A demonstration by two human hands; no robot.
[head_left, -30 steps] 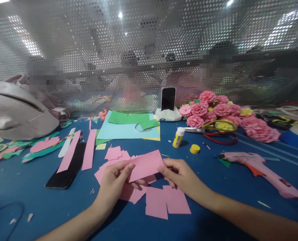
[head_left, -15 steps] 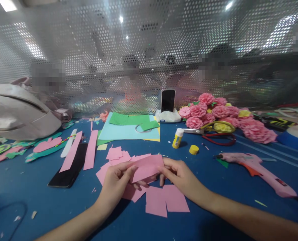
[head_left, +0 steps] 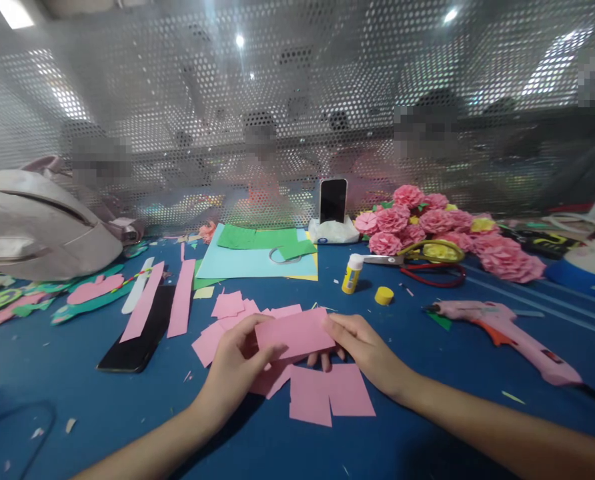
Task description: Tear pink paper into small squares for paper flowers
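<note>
Both my hands hold one pink paper rectangle (head_left: 295, 332) just above the blue table (head_left: 427, 373). My left hand (head_left: 237, 363) pinches its left end, thumb on top. My right hand (head_left: 365, 347) grips its right end, fingers curled under. Below and around them lie several cut pink paper squares (head_left: 330, 395) and scraps (head_left: 227, 305).
A glue stick (head_left: 350, 274) and its yellow cap (head_left: 384, 295) stand behind my hands. Scissors (head_left: 422, 261), pink paper flowers (head_left: 427, 227) and a pink glue gun (head_left: 507, 337) lie right. Coloured sheets (head_left: 257, 257), a propped phone (head_left: 333, 200), pink strips (head_left: 180, 299), a black strip (head_left: 137, 333) and a bag (head_left: 42, 227) lie behind and left.
The pink rectangle has tipped from tilted up towards flatter and lower, nearer the table. My right fingers have shifted under its right end; my left thumb now lies on top.
</note>
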